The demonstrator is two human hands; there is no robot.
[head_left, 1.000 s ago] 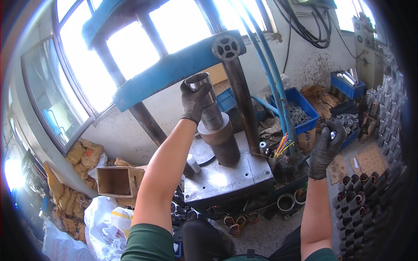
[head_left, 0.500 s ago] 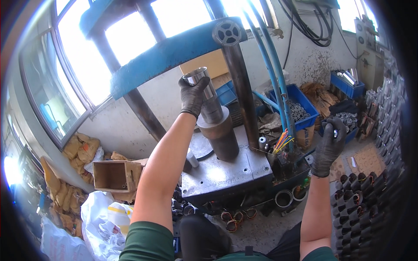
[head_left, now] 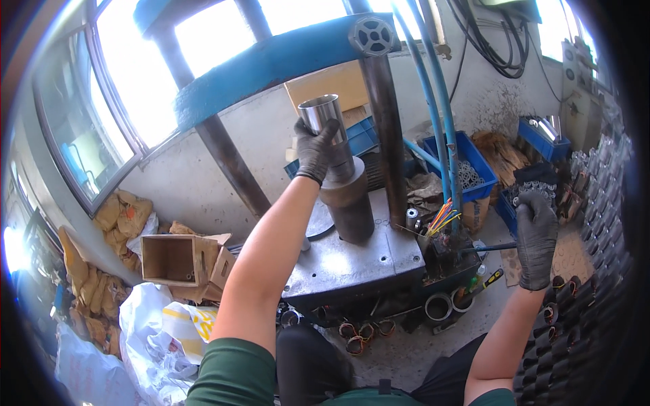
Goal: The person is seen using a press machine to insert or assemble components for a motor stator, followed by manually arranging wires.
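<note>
My left hand [head_left: 314,150], in a dark glove, is wrapped round a shiny metal sleeve [head_left: 319,111] with an open top. The sleeve stands upright, in line above a narrower grey cylinder on a thick dark steel post [head_left: 349,211]. That post rises from the metal bed [head_left: 352,260] of a blue press. Off to the right, my gloved right hand [head_left: 536,243] is raised with its fingers curled; what they hold, if anything, is hidden. A thin dark rod [head_left: 493,247] runs from the press's side up to this hand, and its end is out of sight there.
The blue crossbeam [head_left: 284,64] spans above the sleeve between dark columns. A blue bin of metal rings [head_left: 467,174] stands behind the hoses. Stacked dark cylinders [head_left: 562,358] crowd the right side. A cardboard box [head_left: 177,260] and white plastic bags [head_left: 152,338] lie left.
My right hand has moved right and slightly down, and the rod beside it now shows. The left hand keeps its hold on the sleeve. The whole view has shifted a little.
</note>
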